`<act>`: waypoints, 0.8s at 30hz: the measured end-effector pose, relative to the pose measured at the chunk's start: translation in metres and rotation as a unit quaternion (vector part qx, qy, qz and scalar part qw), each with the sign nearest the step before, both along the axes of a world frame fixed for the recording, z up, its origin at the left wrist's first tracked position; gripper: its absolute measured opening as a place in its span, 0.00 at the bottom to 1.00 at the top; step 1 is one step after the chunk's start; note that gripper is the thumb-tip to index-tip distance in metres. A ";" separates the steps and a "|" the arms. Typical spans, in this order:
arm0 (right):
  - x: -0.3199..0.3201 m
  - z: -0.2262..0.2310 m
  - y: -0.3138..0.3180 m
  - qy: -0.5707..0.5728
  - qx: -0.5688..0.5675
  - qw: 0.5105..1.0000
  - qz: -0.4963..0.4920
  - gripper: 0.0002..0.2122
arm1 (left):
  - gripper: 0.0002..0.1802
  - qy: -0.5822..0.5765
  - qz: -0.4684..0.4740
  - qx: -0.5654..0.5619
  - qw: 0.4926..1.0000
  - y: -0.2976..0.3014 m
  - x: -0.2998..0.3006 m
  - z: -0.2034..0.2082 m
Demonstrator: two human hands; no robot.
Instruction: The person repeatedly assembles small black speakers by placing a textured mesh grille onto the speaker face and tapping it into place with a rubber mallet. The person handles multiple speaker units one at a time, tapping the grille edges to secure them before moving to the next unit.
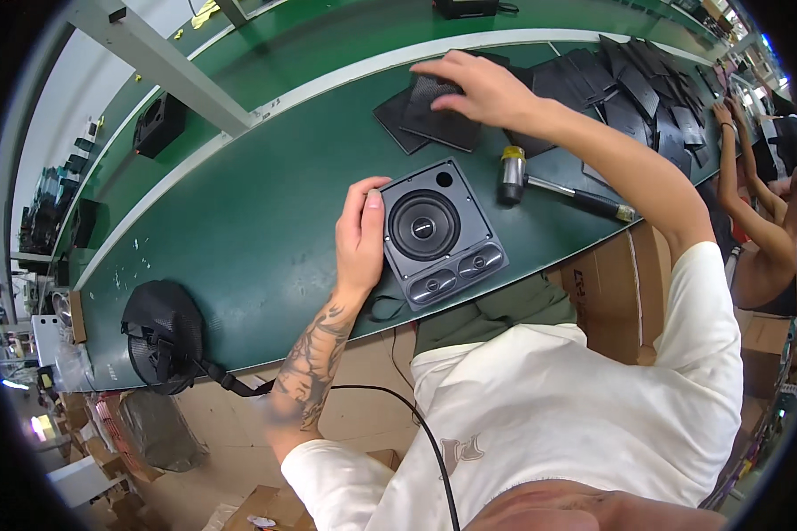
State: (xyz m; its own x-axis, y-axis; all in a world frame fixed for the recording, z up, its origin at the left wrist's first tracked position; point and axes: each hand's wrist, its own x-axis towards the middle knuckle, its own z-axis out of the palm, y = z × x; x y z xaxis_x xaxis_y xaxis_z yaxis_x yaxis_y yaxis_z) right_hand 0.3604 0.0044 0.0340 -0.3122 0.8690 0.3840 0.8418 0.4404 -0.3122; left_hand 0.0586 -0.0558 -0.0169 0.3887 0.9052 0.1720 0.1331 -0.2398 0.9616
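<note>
A black speaker [468, 221] lies face up on the green bench near its front edge. Its face shows one large round cone, a dark round hole at one corner and two small drivers in oval recesses. My left hand [360, 232] grips its left side, with the thumb at the upper edge. Beyond the speaker, my right hand [483, 88] is over a black mesh speaker grille [429, 93], fingers stretched out and thumb apart. More flat black panels lie under and beside that grille. Whether my right fingertips touch the grille, I cannot tell.
A mallet [549, 184] with a black-and-yellow head lies right of the speaker. Many black panels [638, 88] are piled at the far right, near another person's hands [724, 111]. A black mesh bag [161, 332] sits at the left edge. Cardboard boxes [607, 283] stand below the bench.
</note>
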 end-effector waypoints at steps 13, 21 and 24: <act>-0.045 0.120 -0.047 0.351 -0.294 0.886 0.076 0.27 | 0.30 -0.208 -0.037 -0.012 0.977 0.016 -0.007 0.039; -0.058 0.096 -0.062 0.065 0.039 0.976 0.203 0.32 | 0.26 -0.254 -0.103 -0.227 0.935 0.003 0.009 0.094; -0.065 0.096 -0.085 -0.054 0.102 0.968 0.223 0.42 | 0.26 -0.256 -0.087 -0.225 0.936 -0.001 0.007 0.091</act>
State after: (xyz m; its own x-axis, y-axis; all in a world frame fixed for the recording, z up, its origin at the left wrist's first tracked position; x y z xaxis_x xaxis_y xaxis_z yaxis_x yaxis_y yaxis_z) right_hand 0.2959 -0.0802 0.1301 -0.6873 0.5471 0.4778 0.5759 0.8113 -0.1007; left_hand 0.0656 -0.0568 0.0742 0.5082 0.8612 -0.0071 -0.3767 0.2297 0.8974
